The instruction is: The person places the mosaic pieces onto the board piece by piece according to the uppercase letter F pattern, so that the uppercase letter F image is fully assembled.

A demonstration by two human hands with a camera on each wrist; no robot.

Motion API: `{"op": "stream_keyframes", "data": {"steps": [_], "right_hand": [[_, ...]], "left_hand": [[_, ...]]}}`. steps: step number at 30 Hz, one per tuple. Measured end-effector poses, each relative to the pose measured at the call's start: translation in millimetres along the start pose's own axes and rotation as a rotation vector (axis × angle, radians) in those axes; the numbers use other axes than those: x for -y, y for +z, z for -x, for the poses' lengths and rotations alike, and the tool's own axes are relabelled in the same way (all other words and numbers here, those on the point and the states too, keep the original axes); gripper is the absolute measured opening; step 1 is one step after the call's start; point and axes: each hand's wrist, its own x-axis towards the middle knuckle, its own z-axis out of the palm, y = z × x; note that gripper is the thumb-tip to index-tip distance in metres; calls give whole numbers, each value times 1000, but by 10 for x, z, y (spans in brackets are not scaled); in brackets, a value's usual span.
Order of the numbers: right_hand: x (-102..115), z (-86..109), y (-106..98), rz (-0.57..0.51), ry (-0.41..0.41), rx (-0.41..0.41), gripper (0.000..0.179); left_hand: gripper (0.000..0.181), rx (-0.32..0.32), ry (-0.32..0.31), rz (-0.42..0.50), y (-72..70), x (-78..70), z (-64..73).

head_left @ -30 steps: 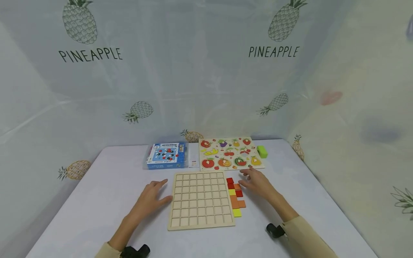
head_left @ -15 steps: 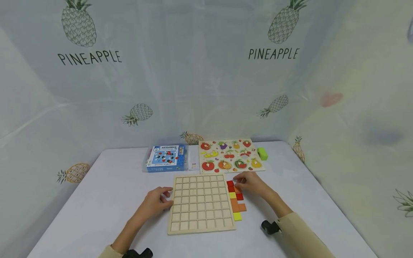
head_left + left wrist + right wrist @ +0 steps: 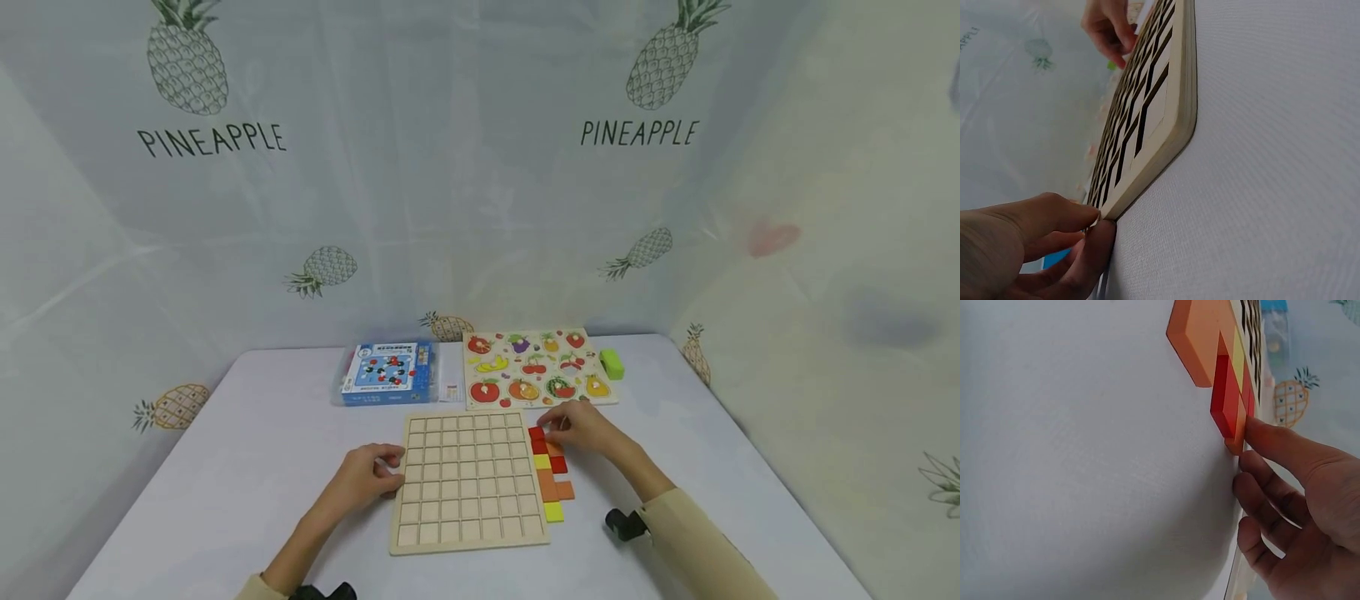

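A wooden grid board [image 3: 470,483] lies on the table. My left hand [image 3: 360,477] is at its left edge; in the left wrist view the thumb and index finger pinch the rim near a corner. Along the board's right side lie red, orange and yellow square tiles. At the far end of that group, my right hand [image 3: 581,427] has its thumb and index finger curled at a red tile [image 3: 536,433], pinching it. An orange tile [image 3: 1235,446] and another red tile [image 3: 1225,397] sit close to the thumb. The hand partly hides the far tiles.
Behind the board are a blue box [image 3: 387,372] in clear packaging and a fruit puzzle board [image 3: 534,363]. A green block [image 3: 612,364] stands at the puzzle's right. A yellow tile [image 3: 553,512] lies nearest the front. A pineapple-print curtain [image 3: 480,167] hangs behind the table.
My right hand has come in leftward and down to the far red tile, its fingers closing there. The left hand's fingers have drawn together onto the board's left edge. The view has tilted slightly upward.
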Motion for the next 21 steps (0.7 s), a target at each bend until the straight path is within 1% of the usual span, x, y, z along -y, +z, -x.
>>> {"op": "stream_keyframes", "data": {"steps": [4, 10, 16, 21], "right_hand": [[20, -7, 1, 12, 23, 19, 23], [37, -37, 20, 35, 62, 7, 22], [28, -45, 20, 40, 66, -10, 22], [5, -43, 29, 38, 70, -1, 22]], "left_hand": [[41, 7, -18, 43, 14, 6, -9], [41, -15, -24, 48, 10, 17, -16], [42, -27, -46, 49, 22, 9, -28], [42, -30, -56, 65, 20, -6, -11]]}}
